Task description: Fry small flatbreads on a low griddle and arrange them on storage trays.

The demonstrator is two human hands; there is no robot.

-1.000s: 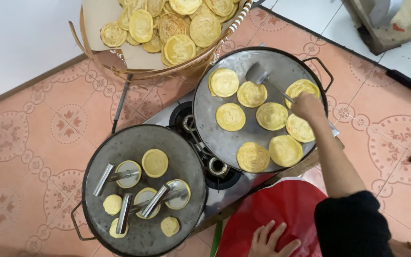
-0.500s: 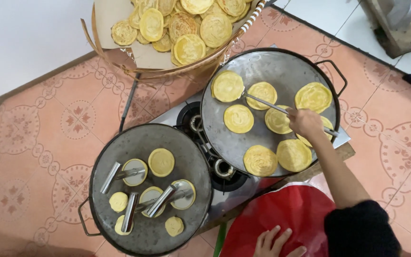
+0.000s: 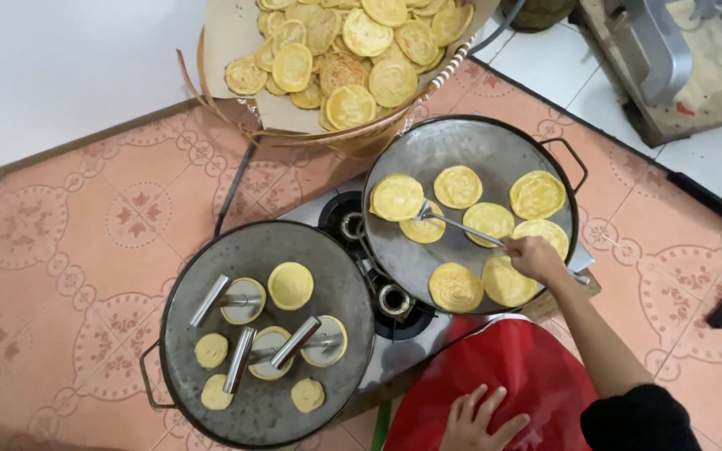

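Head view, right hand [image 3: 532, 255] grip clamped on spatula [image 3: 460, 224] handle, blade under pancake [image 3: 424, 227], left hand [image 3: 474, 420] spread flat.

I look straight down at a floor [image 3: 60, 250] of salmon-pink tiles with pale flower medallions. A dark strip edges it on the upper left, where a plain white surface [image 3: 60, 67] begins. On the upper right the tiles turn white [image 3: 695, 167], under a worn wooden board [image 3: 712, 75]. The light is even and soft.
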